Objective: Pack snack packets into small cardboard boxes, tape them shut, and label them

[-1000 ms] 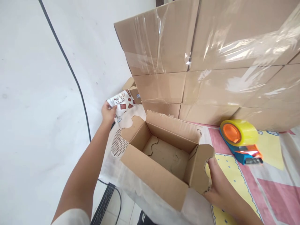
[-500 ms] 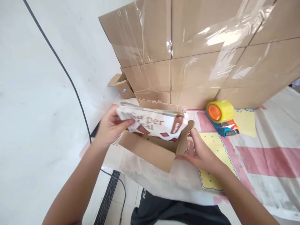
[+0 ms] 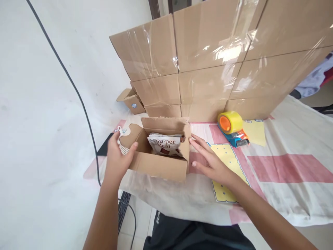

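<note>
Hands sit one on each side of the open carton [image 3: 158,163], which stands near the left edge of the worktop [image 3: 286,194], close to its front edge. Left hand [image 3: 118,158]: the palm rests against the carton's left end with the thumb hooked over the rim, and the fingers lie behind the left end flap [image 3: 130,133]. This contact props the flap outward, so the opening is unobstructed. Whether the fingers close fully round the flap cannot be told, as the flap hides them.

Carton contents: a white food packet [image 3: 165,146] with brown print lies inside, tilted face up against the back wall. The rear flap [image 3: 163,123] stands upright behind it.

Right hand [image 3: 210,161]: held wide and flat, fingers spread, gripping nothing. The fingertips [image 3: 194,140] reach toward the carton's right end and appear to touch, or nearly touch, the right flap [image 3: 186,144], which stands upright against the opening. The flat posture suits pressing or steadying rather than grasping.

Further right, a tape dispenser [image 3: 231,128] with a yellow roll lies on the patterned cloth [image 3: 281,163], well apart from the right hand but in easy reach. Along the back edge, a stack of film-wrapped cartons [image 3: 208,66] forms a wall. A small open box [image 3: 131,100] sits at its left end. A black cable [image 3: 78,93] runs down the wall left of the worktop.
</note>
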`<state>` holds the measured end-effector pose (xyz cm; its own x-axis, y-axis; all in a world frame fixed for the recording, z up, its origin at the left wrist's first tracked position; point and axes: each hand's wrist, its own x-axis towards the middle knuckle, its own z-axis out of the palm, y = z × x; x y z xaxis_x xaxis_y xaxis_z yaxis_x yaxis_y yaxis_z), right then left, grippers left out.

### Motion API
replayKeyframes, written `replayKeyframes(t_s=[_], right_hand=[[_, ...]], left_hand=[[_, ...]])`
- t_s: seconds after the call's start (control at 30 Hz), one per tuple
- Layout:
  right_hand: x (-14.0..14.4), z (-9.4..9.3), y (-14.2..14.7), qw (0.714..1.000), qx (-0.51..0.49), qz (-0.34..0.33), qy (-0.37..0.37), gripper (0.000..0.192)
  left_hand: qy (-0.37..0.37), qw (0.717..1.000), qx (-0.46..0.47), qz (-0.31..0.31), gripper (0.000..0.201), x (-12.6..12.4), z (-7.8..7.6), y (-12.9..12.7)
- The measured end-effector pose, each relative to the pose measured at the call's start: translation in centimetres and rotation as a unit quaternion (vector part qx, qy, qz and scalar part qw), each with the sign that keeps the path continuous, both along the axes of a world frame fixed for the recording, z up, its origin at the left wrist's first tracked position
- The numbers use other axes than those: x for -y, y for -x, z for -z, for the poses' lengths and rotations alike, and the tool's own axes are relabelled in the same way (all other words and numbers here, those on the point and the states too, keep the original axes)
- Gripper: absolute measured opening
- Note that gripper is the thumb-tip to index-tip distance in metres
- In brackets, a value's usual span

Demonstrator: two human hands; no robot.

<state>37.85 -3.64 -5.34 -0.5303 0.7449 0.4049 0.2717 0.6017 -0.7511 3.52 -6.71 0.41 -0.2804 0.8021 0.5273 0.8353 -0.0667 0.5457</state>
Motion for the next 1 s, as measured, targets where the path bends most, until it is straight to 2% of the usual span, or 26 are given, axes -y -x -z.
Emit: replayKeyframes(t_s=[0.07,0.13,0.23,0.3,0.37,0.47,0.57,0.6,0.63,0.7,0.73,0.77,0.87,0.9,0.97,1.0], right_hand=[[-0.3,-0.4,0.3,1.000,-0.007,0.006,0.014,0.057],[-0.7,-1.1,0.8,0.998,-0.032,0.022,0.041,0.045],[-1.6,-2.4,2.0,0.989,-0.096,0.031,0.112,0.026],[-2.4,-3.2,2.8,0.974,-0.156,0.021,0.166,0.027],[-3.2,-3.8,3.4,0.959,-0.212,0.010,0.189,0.046],[-4.2,-3.8,3.8,0.965,-0.222,-0.008,0.141,0.072],[-4.7,-3.2,3.4,0.979,-0.182,-0.038,0.080,0.062],[-4.9,-2.9,3.1,0.980,-0.179,-0.047,0.076,0.056],[-4.9,-2.7,2.9,0.978,-0.185,-0.052,0.080,0.050],[-5.0,-2.2,2.4,0.974,-0.199,-0.060,0.093,0.045],[-4.9,-2.0,2.3,0.974,-0.197,-0.065,0.095,0.045],[-4.9,-1.8,2.1,0.975,-0.189,-0.069,0.091,0.045],[-4.5,-1.7,1.9,0.984,-0.153,-0.069,0.061,0.054],[-4.4,-1.9,1.8,0.987,-0.141,-0.059,0.050,0.056],[-4.4,-2.7,1.1,0.993,-0.115,0.001,0.020,0.058],[-4.6,-3.2,0.4,0.994,-0.099,0.053,-0.001,0.056]], left_hand=[[0.039,0.993,0.055,0.095,0.084,0.8,2.1,0.8],[0.062,0.981,0.016,0.184,0.089,1.5,3.3,1.1],[0.076,0.957,-0.102,0.261,0.089,2.1,3.4,1.4],[0.066,0.946,-0.153,0.278,0.081,2.5,2.7,1.5],[0.057,0.942,-0.180,0.279,0.070,2.7,1.6,1.6],[0.073,0.954,-0.161,0.242,0.070,2.7,-0.1,1.1],[0.058,0.986,-0.080,0.131,0.090,1.7,-1.3,0.0],[0.041,0.992,-0.067,0.094,0.091,1.2,-1.5,-0.4],[0.021,0.995,-0.073,0.067,0.085,0.6,-1.6,-0.7],[-0.021,0.990,-0.132,0.053,0.047,-0.5,-1.4,-1.5],[-0.037,0.982,-0.171,0.068,0.027,-0.8,-1.3,-1.9],[-0.050,0.974,-0.204,0.087,0.017,-0.9,-1.0,-2.3],[-0.064,0.957,-0.250,0.133,0.017,-0.4,-0.1,-3.7],[-0.061,0.954,-0.260,0.137,0.025,-0.1,0.2,-4.1],[-0.058,0.952,-0.275,0.125,0.042,0.6,0.9,-5.0],[-0.058,0.951,-0.279,0.119,0.046,0.9,1.3,-5.3]])
